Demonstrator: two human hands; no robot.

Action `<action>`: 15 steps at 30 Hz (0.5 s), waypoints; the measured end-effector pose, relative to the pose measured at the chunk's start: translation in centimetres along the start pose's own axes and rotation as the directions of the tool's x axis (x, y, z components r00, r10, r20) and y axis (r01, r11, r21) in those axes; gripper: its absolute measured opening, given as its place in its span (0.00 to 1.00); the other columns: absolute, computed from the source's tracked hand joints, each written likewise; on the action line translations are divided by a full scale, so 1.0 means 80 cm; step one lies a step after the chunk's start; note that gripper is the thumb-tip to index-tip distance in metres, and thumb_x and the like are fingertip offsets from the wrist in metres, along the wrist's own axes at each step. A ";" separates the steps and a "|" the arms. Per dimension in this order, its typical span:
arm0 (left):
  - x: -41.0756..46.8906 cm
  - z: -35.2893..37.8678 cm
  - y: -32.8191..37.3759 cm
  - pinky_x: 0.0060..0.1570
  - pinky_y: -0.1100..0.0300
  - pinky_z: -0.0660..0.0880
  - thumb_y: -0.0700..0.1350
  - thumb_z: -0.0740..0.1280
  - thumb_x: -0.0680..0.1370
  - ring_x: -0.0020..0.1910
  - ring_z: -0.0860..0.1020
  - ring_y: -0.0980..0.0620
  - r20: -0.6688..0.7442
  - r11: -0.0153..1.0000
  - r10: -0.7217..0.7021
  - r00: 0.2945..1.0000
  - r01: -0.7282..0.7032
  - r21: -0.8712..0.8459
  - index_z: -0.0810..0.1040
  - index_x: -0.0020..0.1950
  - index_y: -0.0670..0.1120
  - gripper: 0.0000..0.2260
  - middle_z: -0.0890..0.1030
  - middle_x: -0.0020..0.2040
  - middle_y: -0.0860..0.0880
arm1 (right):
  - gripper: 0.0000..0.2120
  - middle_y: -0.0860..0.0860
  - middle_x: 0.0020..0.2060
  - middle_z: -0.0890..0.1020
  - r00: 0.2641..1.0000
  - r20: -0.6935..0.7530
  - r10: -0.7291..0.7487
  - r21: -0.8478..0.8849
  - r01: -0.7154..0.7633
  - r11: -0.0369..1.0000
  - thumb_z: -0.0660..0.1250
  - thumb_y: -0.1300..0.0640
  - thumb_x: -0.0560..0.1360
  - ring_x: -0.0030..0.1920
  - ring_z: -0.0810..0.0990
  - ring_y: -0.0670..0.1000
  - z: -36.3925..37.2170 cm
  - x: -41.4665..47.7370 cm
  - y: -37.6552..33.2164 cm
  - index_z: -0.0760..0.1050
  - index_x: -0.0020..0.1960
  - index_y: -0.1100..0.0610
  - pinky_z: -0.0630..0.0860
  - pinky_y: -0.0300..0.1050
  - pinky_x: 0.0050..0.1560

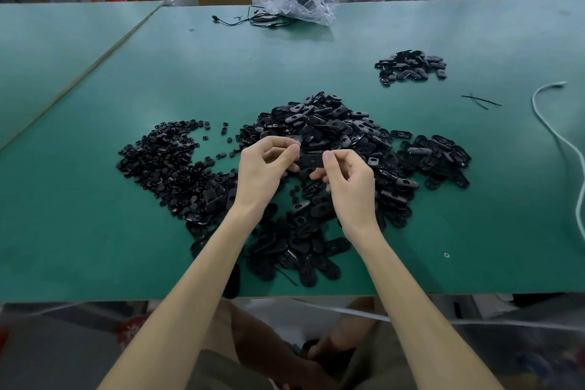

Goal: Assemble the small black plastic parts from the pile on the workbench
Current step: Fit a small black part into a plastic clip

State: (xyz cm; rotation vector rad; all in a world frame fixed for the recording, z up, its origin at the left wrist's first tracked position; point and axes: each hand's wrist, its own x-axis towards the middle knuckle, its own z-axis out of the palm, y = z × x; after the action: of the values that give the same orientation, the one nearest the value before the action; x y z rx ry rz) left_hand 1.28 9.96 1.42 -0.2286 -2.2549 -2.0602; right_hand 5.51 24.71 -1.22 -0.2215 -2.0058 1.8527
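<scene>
Even overhead light, soft shadows; wide-angle bowing at edges; bottom corners blurred; centre sharp.

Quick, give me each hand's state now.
Left hand: pinches the oblong black plastic part.
Right hand: pinches the same part's other end.

One wide-angle camera, worn on the head, looks forward and down from close above the fingers [280, 152], facing across the flat green workbench [95, 231] stretching beyond them.
</scene>
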 end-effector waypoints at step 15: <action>-0.010 -0.002 -0.012 0.53 0.60 0.80 0.38 0.77 0.75 0.49 0.85 0.50 0.028 0.994 0.087 0.996 -0.085 -0.074 0.85 0.52 0.43 0.07 0.87 0.48 0.48 | 0.08 0.48 0.38 0.88 0.999 0.021 0.038 0.009 -0.038 0.999 0.68 0.50 0.83 0.41 0.85 0.42 0.001 0.001 -0.001 0.79 0.50 0.55 0.75 0.44 0.46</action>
State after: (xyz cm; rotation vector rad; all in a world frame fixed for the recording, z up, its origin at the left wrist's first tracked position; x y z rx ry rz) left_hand 1.91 9.69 0.34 -0.3592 -2.1487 -2.1112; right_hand 5.44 24.66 -1.17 -0.2397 -2.0195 1.8949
